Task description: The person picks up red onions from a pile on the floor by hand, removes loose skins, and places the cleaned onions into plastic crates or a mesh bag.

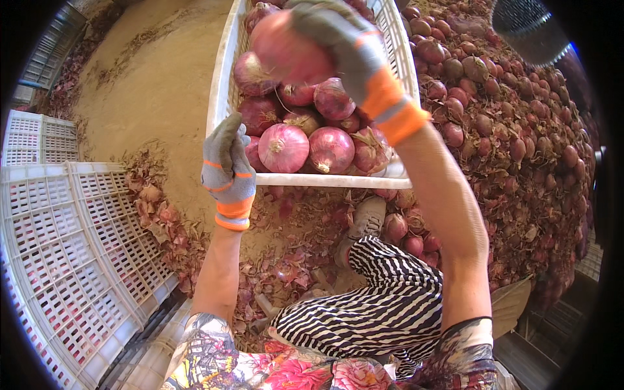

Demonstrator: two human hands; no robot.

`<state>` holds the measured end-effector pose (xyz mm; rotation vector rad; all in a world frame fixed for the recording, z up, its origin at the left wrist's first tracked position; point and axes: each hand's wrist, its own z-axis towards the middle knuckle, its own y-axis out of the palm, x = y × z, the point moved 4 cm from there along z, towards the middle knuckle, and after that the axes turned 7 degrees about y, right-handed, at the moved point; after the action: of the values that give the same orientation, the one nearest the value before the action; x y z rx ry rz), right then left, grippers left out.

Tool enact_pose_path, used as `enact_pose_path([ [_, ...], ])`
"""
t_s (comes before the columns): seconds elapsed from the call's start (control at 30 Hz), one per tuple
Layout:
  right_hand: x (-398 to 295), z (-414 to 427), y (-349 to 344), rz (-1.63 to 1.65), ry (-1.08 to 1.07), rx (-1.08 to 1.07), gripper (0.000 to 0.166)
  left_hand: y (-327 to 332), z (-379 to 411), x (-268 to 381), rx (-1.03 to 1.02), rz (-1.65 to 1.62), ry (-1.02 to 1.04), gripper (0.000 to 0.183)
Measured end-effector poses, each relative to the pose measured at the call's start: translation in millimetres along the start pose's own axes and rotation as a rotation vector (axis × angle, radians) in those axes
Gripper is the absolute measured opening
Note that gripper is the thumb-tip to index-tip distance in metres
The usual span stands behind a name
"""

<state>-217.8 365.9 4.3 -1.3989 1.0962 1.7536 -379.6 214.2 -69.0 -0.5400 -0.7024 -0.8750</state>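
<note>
A white plastic crate (336,181) stands in front of me with several red onions (284,148) piled inside. My right hand (341,44), in a grey and orange glove, is over the crate and closed on a large red onion (287,48). Both the hand and that onion are motion-blurred. My left hand (226,163), gloved alike, is at the crate's near left corner, its fingers bent and pointing up. It covers that corner, and whether it grips the rim is unclear. No onion shows in it.
A large heap of red onions (516,122) slopes along the right side. White plastic crates (63,234) stand at the left. Loose onion skins (287,268) litter the dirt floor (146,73). My shoe (368,217) is just below the crate's near edge, beside several loose onions (396,226).
</note>
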Motion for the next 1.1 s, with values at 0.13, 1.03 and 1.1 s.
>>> enact_pose_path([
  [0.13,90.4,-22.0,26.4,-1.379,-0.093,0.032,0.039,3.5,1.4,8.1,-0.042,0.197,0.127,0.022],
  [1.03,74.9,-508.5,-174.0,0.134,1.085,0.708,0.039,199.4,-22.9,21.5,-1.375,0.735,0.103,0.037],
  [1.1,72.4,-510.1,-175.8,0.146,1.049,0.754,0.04,209.8,-27.6,26.1,-1.409,0.778,0.148,0.039],
])
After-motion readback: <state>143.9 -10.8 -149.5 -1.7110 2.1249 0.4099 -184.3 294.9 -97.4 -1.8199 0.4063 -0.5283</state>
